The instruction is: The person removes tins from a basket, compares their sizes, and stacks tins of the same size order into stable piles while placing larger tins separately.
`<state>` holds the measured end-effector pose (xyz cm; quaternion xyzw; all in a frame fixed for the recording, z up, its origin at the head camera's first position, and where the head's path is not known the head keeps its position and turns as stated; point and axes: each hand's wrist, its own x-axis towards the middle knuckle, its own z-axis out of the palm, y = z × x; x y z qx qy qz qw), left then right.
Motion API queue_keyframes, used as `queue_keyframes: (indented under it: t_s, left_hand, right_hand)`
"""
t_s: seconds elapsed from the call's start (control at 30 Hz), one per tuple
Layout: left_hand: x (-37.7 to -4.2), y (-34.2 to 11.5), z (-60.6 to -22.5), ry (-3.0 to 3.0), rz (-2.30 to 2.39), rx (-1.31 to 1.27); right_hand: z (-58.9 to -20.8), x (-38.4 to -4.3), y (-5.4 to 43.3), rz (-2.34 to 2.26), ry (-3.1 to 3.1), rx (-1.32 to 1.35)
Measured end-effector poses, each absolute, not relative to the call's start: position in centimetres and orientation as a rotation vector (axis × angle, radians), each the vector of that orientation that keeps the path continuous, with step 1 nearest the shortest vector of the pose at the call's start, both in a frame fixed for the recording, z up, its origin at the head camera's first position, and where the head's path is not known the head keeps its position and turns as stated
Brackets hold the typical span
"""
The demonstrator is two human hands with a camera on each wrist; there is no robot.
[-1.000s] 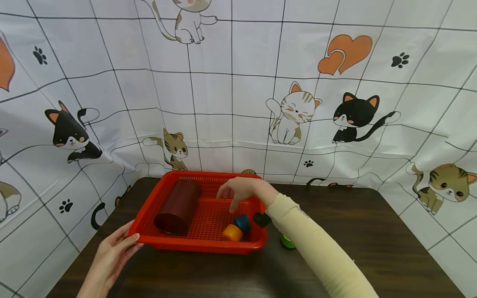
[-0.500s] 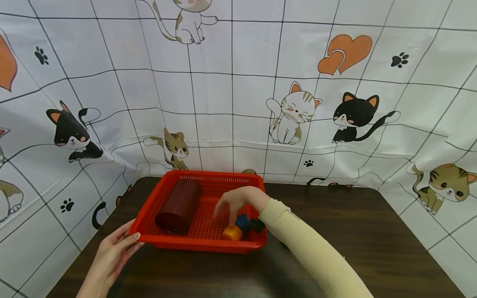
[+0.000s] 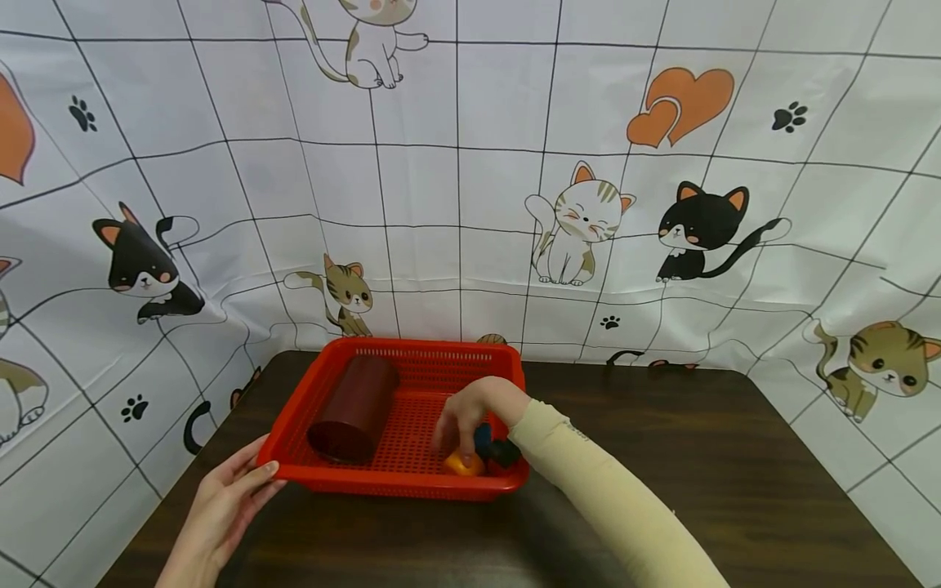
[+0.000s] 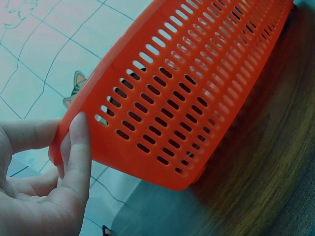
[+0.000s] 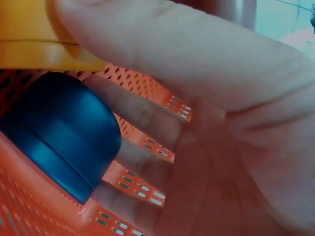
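Note:
My left hand [image 3: 228,498] grips the near left corner of a red perforated plastic basket [image 3: 397,488], its thumb on the rim. Inside the basket, my right hand [image 3: 481,408] reaches down with curled fingers round a small orange lidded tin [image 3: 465,465]. In the right wrist view the thumb [image 5: 123,44] presses against this tin, while the other fingertips are hidden. A small blue lidded tin [image 5: 64,132] lies beside it, in front of the fingers. Close by, under the wrist, is a dark round object [image 3: 505,452]. A large brown cylinder [image 3: 354,408] lies along the basket's left side.
The basket stands on a dark wooden table [image 3: 662,441], towards its left side. A white curtain [image 3: 456,188] printed with cats and grid lines hangs behind the table and at both sides.
My right hand has lowered into the basket and closed round the orange tin, which has shifted slightly right. The green object on the table is now hidden by the sleeve. My left hand stays put.

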<state>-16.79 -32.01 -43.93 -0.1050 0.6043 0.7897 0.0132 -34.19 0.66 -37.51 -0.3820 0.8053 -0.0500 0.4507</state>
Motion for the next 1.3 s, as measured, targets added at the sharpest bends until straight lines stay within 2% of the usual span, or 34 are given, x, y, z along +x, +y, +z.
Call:
queue_keyframes:
  t_s: [0.3, 0.5, 1.3]
  left_hand:
    - [-16.7, -32.0, -44.0, 1.893, 2.462, -0.310]
    - [-16.7, -32.0, -44.0, 1.879, 2.473, -0.323]
    - [-16.7, -32.1, -43.8, 1.889, 2.457, -0.344]
  right_hand:
    - [-37.3, -33.7, 0.2, 0.012, 2.044, -0.958]
    - [-37.8, -34.1, -0.1, -0.081, 2.008, -1.043]
    - [-38.0, -35.1, -0.4, -0.333, 2.147, -1.082]
